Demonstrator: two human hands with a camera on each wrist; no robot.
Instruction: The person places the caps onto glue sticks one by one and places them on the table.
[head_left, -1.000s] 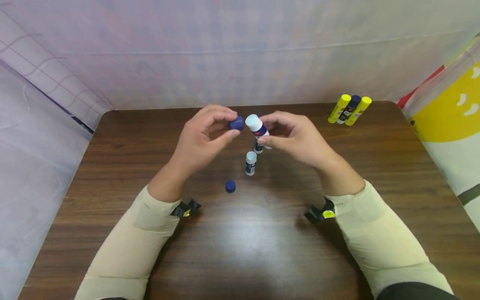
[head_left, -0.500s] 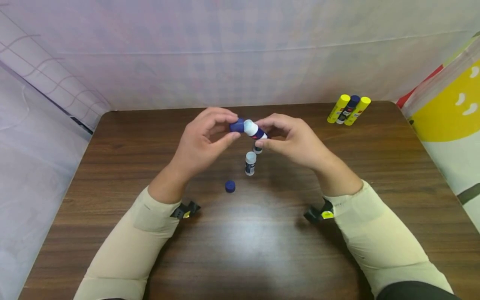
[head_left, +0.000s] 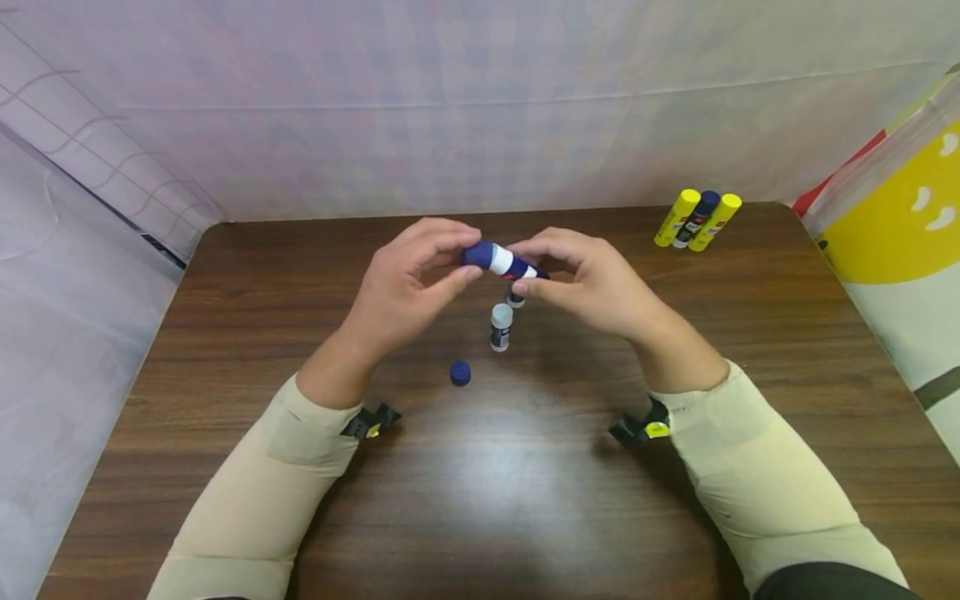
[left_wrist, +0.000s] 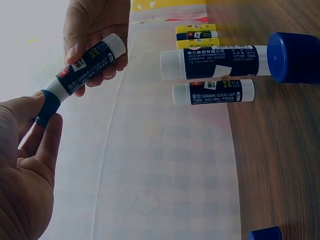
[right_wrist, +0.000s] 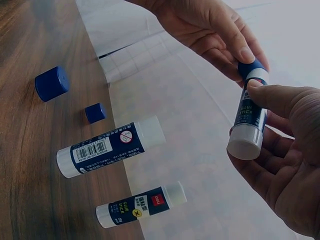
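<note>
A brown bench (head_left: 495,533), with pale cloth (head_left: 450,108) behind its far edge. Over the middle, closer to the far edge, two hands up in the air: left hand (head_left: 397,283) with fingers clamped on a blue cap (head_left: 477,253), right hand (head_left: 603,271) with fingers clamped on a glue stick (right_wrist: 249,112). Held on a slant, higher at the cap end, with cap and stick touching.

Upright on the bench below, without caps, a front stick (head_left: 501,327) and a back stick (left_wrist: 220,91), half hidden by the right hand from above. By the far right corner, side by side, two yellow sticks (head_left: 678,218) with a blue stick (head_left: 696,220) between.

Smallest of all, a near cap (head_left: 461,373), left of the front stick, and a far cap (right_wrist: 95,113), hidden from above.
</note>
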